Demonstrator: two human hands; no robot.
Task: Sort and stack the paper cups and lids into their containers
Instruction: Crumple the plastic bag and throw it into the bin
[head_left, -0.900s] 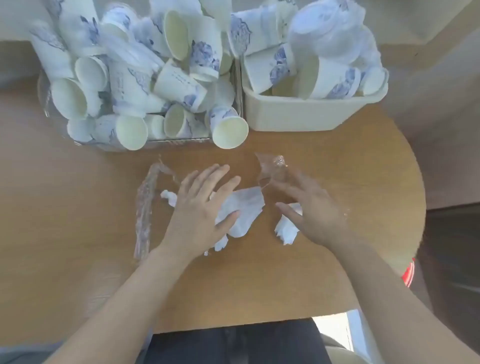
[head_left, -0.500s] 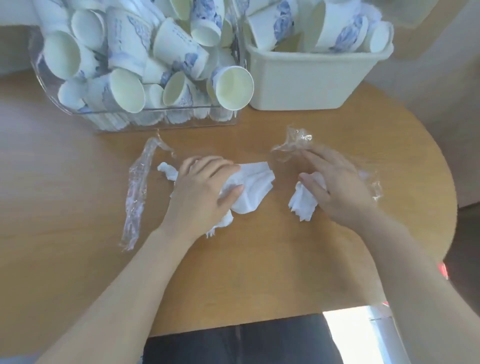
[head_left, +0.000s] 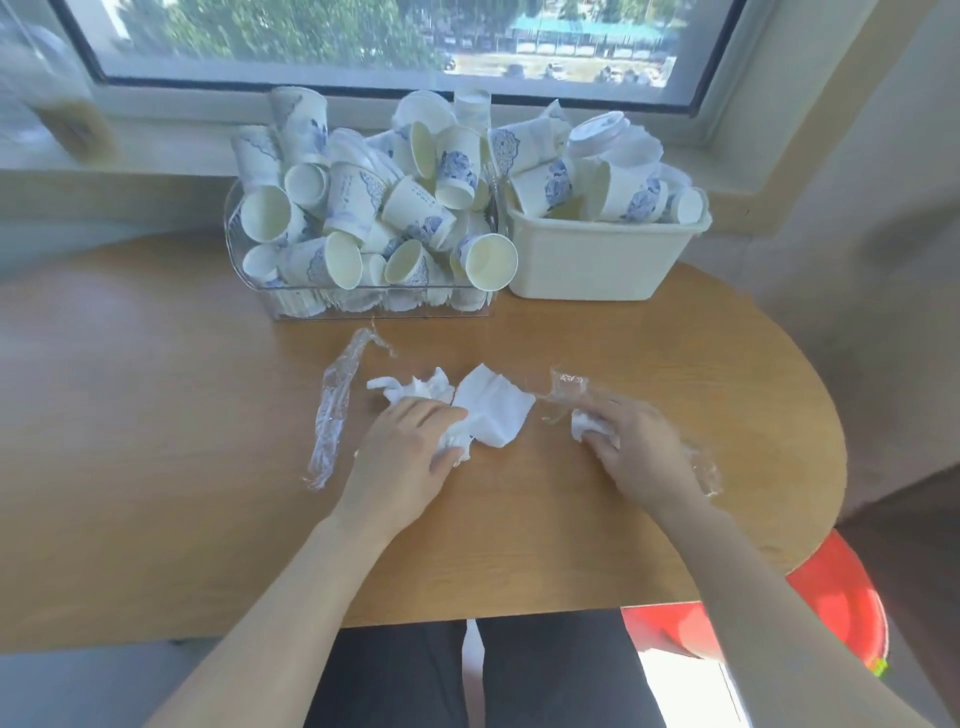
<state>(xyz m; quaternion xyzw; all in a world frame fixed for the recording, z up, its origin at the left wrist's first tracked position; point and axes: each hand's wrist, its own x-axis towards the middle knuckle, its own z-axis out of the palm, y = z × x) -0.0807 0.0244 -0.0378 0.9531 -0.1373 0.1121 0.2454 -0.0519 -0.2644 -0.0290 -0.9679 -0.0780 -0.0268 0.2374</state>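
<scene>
Left hand (head_left: 410, 457): lying on the middle of the tabletop (head_left: 156, 441), fingers curling round a crumpled white tissue (head_left: 462, 410) and gripping its near end.
Right hand (head_left: 639, 447): sitting just right of it, fingers bending over and pinching a small tissue wad (head_left: 587, 423), with crinkled clear wrap (head_left: 566, 387) poking out beside the fingertips and more showing past the wrist.
Plastic sleeve (head_left: 335, 410): lying long and flat, left of the tissue, apart from both hands.
Paper cups (head_left: 358, 228): piling loosely, blue-printed, in a clear bin (head_left: 291, 306) at the far edge of the tabletop.
White tub (head_left: 587, 265): standing just right of the clear bin, holding more cups and a lid (head_left: 597, 132) on top.
Red stool (head_left: 831, 597): showing past the near right edge.
</scene>
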